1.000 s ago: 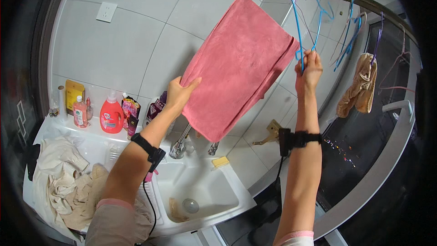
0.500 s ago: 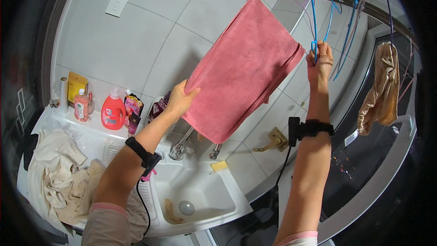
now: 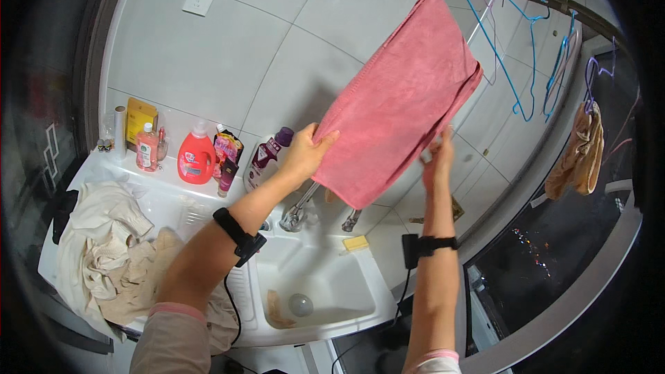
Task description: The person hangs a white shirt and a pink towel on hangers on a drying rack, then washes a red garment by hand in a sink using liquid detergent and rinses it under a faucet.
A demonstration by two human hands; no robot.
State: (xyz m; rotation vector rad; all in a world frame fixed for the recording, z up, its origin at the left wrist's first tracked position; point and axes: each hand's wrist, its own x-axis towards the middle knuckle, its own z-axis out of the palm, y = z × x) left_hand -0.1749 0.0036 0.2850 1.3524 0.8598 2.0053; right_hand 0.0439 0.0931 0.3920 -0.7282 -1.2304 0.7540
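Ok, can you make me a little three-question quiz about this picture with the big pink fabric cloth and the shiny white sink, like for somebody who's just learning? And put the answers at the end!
1. Pick one: what does the left hand hold?
A: a thin blue wire hanger
B: the big pink fabric cloth
C: a rounded red plastic jug

2. True or false: a small yellow rectangular block sits at the back edge of the shiny white sink.

3. Fill the gap: in the picture, the crumpled cream fabric pile lies to the ____ of the sink.

Key: 1. B; 2. True; 3. left
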